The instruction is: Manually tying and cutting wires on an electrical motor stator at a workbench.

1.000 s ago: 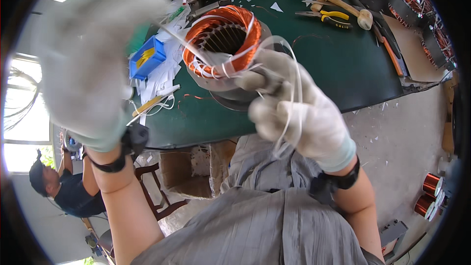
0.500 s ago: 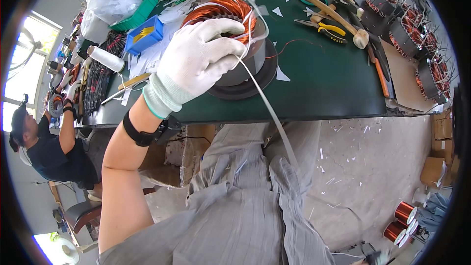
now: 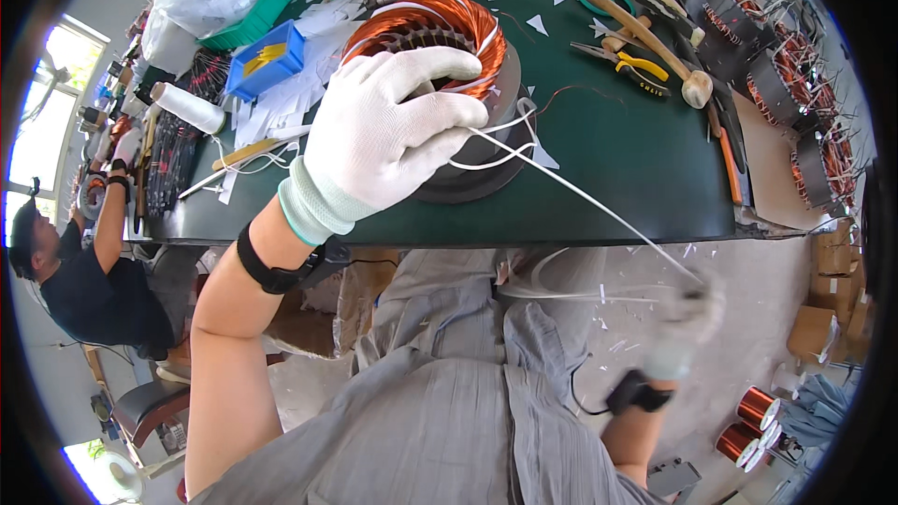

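So the left hand (image 3: 383,122), in a white glove, is lying over the near left part of a copper coil ring (image 3: 479,23), fingers half curled; its underside is hidden, so I can't tell if it's actually gripping anything. The right hand (image 3: 694,313) is pretty blurry, but it looks closed around a white cord (image 3: 599,209), out to the right and past the near edge of the table. The cord runs dead straight from the left fingertips to it, and there's a loose loop just right of the coil. The ring sits on a dark round base (image 3: 468,191) on the green table (image 3: 645,173). Left of that you've got paper strips (image 3: 323,51), a blue tray (image 3: 269,82) with yellow bits (image 3: 264,57) in it, and a white thread spool (image 3: 190,109). Over right there's yellow-handled pliers (image 3: 644,75) beside a wooden mallet (image 3: 697,90), then more wound rings (image 3: 812,164) further right. A co-worker (image 3: 103,295) in dark clothes is off left, and copper wire spools (image 3: 756,409) are on the near right.
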